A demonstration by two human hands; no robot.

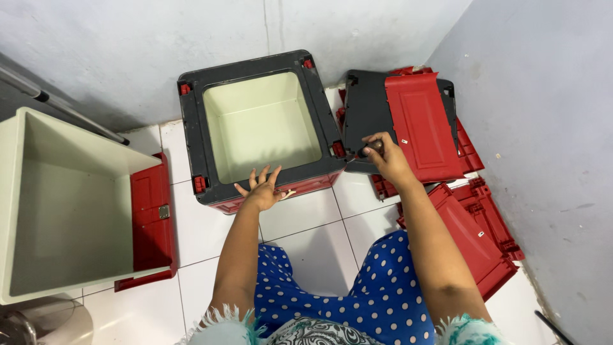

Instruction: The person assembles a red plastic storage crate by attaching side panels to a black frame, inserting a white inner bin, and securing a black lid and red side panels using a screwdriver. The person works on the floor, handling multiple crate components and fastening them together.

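Note:
A red box (265,128) with a dark grey top frame and cream inner liner stands open on the white tiled floor in front of me. My left hand (260,188) rests with fingers spread on the near edge of the frame. My right hand (386,156) grips a small dark-handled tool (370,151), which looks like a screwdriver, its tip near the box's near right corner by a red clip (338,149). Just beyond that hand a dark grey panel (367,115) lies under a red panel (421,128).
A second cream-lined box (64,198) with red sides stands at the left. More red panels (479,236) lie stacked at the right against the grey wall. A metal pipe (57,105) leans at the far left. My knees in blue dotted cloth (383,294) are below.

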